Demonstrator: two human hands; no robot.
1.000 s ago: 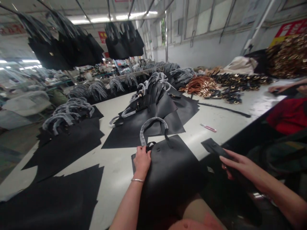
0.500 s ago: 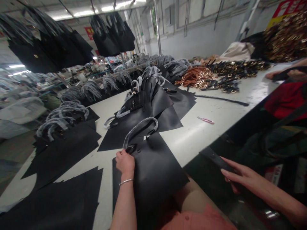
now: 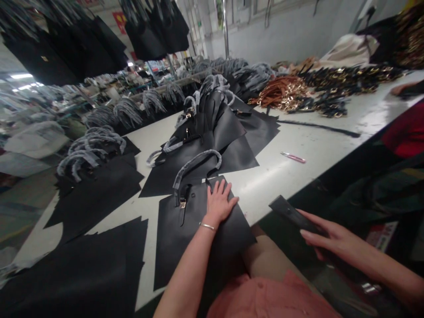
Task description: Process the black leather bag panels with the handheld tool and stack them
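Left hand [image 3: 219, 204] has moved from handle [image 3: 178, 177] to panel [image 3: 195, 214], spread flat; right hand [image 3: 326, 234] still grips a black strip [image 3: 285, 210].

Your left hand [image 3: 220, 205] lies palm down, fingers [image 3: 221, 187] spread and pointing forward, with your left forearm [image 3: 190, 269] stretched out ahead, while your right hand [image 3: 326, 234] is curled in a grip, your right forearm [image 3: 380, 267] slanting in from the right.
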